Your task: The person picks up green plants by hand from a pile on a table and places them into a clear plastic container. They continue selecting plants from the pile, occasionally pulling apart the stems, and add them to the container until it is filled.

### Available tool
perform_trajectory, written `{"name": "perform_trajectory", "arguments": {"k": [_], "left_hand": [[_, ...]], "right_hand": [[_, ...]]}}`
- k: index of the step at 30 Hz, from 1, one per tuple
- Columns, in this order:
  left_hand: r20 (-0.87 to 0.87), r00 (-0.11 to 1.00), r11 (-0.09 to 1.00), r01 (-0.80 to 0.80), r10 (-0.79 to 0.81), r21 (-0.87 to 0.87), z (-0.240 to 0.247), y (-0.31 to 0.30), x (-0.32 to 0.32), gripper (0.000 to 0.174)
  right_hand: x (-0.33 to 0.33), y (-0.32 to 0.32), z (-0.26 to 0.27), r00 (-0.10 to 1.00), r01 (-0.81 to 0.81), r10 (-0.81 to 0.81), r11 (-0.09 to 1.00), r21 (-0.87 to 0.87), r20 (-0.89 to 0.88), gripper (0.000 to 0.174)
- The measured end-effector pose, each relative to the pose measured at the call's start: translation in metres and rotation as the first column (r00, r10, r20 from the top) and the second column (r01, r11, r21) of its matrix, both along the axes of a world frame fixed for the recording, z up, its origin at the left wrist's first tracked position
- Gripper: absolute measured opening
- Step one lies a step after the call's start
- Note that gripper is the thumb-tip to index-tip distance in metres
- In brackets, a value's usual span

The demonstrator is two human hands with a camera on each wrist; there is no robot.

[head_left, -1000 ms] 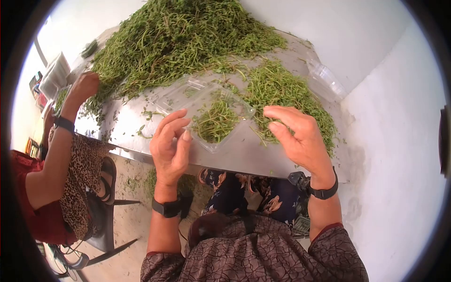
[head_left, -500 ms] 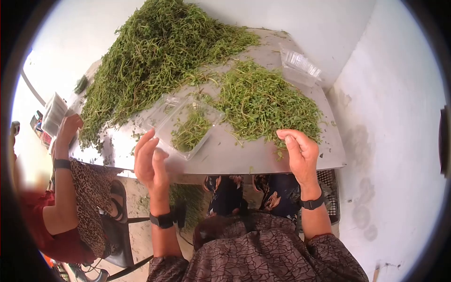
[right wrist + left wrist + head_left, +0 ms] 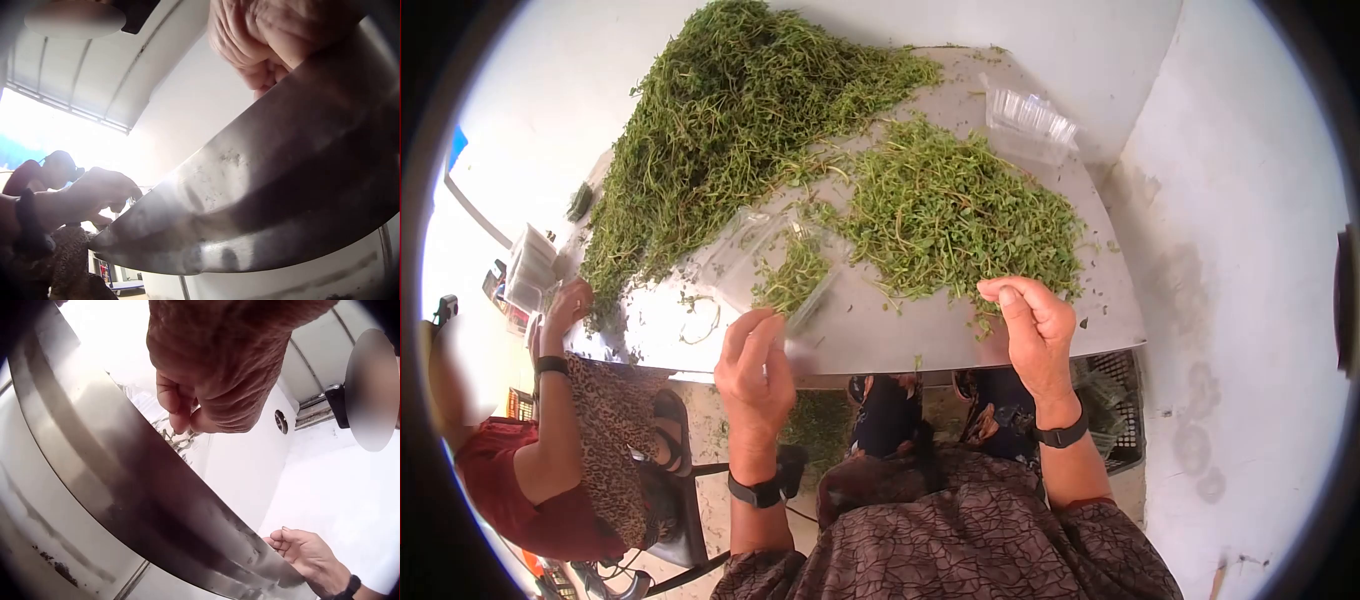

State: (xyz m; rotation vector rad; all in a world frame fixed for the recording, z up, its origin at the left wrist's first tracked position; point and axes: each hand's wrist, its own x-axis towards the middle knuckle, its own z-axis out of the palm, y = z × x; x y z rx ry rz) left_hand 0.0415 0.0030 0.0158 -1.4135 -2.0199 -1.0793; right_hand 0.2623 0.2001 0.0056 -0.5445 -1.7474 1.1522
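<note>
My left hand (image 3: 755, 390) is at the metal table's front edge, its fingers loosely bent near a clear plastic container (image 3: 825, 300) with green sprigs (image 3: 790, 280) inside. In the left wrist view the left hand (image 3: 219, 362) shows bent fingers, with nothing visibly held. My right hand (image 3: 1040, 340) is at the same edge, below the smaller pile of green sprigs (image 3: 950, 210), thumb close to the loosely curled forefinger. From the right wrist view, the table edge partly hides the right hand (image 3: 275, 37); nothing shows in its grasp.
A tall heap of greens (image 3: 720, 120) covers the back left of the table (image 3: 880, 345). Stacked clear lids or trays (image 3: 1030, 120) lie at the back right. At the left a person in red (image 3: 530, 490) sits by white containers (image 3: 530, 270). A black crate (image 3: 1125, 400) stands below right.
Both hands have come lower towards the table edge, and their fingers are more curled than a second ago. The head view has shifted, so the table's things appear further left.
</note>
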Motion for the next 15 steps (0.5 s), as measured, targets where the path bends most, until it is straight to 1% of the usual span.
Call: {"name": "perform_trajectory", "arguments": {"k": [5,7,8,9,10,11,13,15], "left_hand": [[-0.026,0.997,0.997,-0.076,0.075,-0.018,0.006,-0.005,-0.006,0.026],[-0.039,0.994,0.994,-0.103,0.101,-0.045,0.008,-0.008,-0.008,0.026],[-0.007,0.991,0.989,-0.134,0.134,-0.068,0.011,-0.01,-0.007,0.027],[0.024,0.985,0.982,-0.165,0.168,-0.091,0.015,-0.011,-0.005,0.028],[-0.004,0.983,0.98,-0.183,0.183,-0.076,0.018,-0.011,-0.004,0.03],[-0.011,0.983,0.979,-0.185,0.185,-0.081,0.023,-0.011,-0.002,0.03],[-0.08,0.984,0.987,-0.162,0.162,0.001,0.035,-0.01,0.004,0.031],[-0.101,0.983,0.988,-0.154,0.154,0.008,0.049,-0.002,0.014,0.031]], "right_hand": [[0.002,0.001,0.0,1.0,-0.016,0.016,1.0,-0.017,0.009,0.018],[0.003,0.001,0.0,0.999,-0.021,0.022,0.999,-0.038,0.023,0.018],[0.002,0.002,-0.001,1.0,-0.025,0.026,0.999,-0.045,0.017,0.018],[0.001,0.002,-0.002,1.0,-0.015,0.015,1.0,-0.013,-0.012,0.019],[0.0,0.003,-0.003,0.999,-0.003,0.004,1.0,0.017,-0.04,0.019],[-0.001,0.003,-0.004,0.999,-0.005,0.005,1.0,0.012,-0.046,0.019],[-0.003,0.004,-0.007,0.998,0.003,0.0,0.999,0.038,-0.067,0.019],[-0.001,0.004,-0.006,0.998,-0.017,0.018,1.0,0.02,-0.055,0.019]]}}
